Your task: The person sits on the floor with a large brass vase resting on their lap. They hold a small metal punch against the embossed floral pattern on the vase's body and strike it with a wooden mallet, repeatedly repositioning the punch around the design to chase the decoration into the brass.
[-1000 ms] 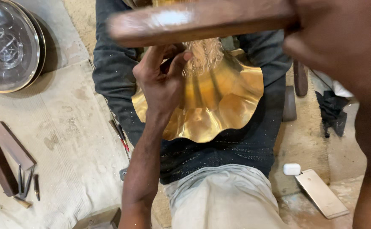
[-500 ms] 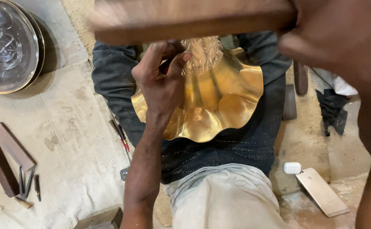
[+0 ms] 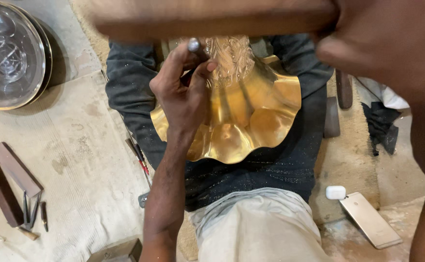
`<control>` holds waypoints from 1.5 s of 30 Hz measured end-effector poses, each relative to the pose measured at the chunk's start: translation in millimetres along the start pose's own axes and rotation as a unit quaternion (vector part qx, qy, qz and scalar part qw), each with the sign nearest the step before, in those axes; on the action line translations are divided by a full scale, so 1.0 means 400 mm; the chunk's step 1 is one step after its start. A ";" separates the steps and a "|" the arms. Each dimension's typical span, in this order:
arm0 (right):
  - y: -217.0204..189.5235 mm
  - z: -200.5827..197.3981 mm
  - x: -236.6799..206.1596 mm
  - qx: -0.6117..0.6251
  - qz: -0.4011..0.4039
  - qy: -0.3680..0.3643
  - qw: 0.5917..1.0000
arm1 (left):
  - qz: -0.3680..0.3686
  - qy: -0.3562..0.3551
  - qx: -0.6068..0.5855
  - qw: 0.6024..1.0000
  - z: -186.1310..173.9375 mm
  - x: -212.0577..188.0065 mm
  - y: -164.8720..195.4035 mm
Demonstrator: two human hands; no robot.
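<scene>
A golden brass piece (image 3: 251, 116) with a wavy flared rim and an engraved neck rests on my lap, against dark trousers. My left hand (image 3: 183, 92) pinches a small metal punch (image 3: 193, 45) upright against the engraved neck. My right hand (image 3: 392, 43), very close to the camera and blurred, grips a brown wooden bar (image 3: 212, 19) that lies across the top of the view, above the punch.
A round silver tray (image 3: 8, 53) lies at the upper left on a pale cloth (image 3: 76, 160). Wooden blocks (image 3: 8, 174) and several small tools (image 3: 33, 213) sit at the left. A phone (image 3: 370, 221) and a small white case (image 3: 335, 192) lie at the lower right.
The wooden bar in my right hand has shifted slightly, staying above the punch. My left hand and the brass piece have stayed in place.
</scene>
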State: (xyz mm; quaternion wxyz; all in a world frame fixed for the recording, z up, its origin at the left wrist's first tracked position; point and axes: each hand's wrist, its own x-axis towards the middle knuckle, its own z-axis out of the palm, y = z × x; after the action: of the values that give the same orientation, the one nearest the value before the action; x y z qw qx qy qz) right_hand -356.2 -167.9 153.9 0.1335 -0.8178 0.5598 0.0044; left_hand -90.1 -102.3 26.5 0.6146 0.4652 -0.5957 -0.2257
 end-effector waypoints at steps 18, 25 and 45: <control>-0.080 -0.049 -0.013 -0.085 -0.050 0.037 0.994 | -0.031 0.001 -0.031 0.999 -0.003 -0.003 0.008; -0.079 -0.051 -0.008 -0.069 0.020 -0.023 0.997 | -0.035 0.001 -0.031 0.999 -0.009 -0.005 -0.005; -0.046 -0.027 -0.002 -0.035 -0.006 0.021 0.999 | -0.039 0.010 -0.039 0.998 -0.005 -0.006 0.006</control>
State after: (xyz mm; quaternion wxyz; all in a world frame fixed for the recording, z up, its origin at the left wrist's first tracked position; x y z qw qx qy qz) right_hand -341.3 -163.3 168.4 0.0936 -0.8252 0.5570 0.0060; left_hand -89.4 -98.7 27.6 0.6285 0.4662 -0.5618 -0.2683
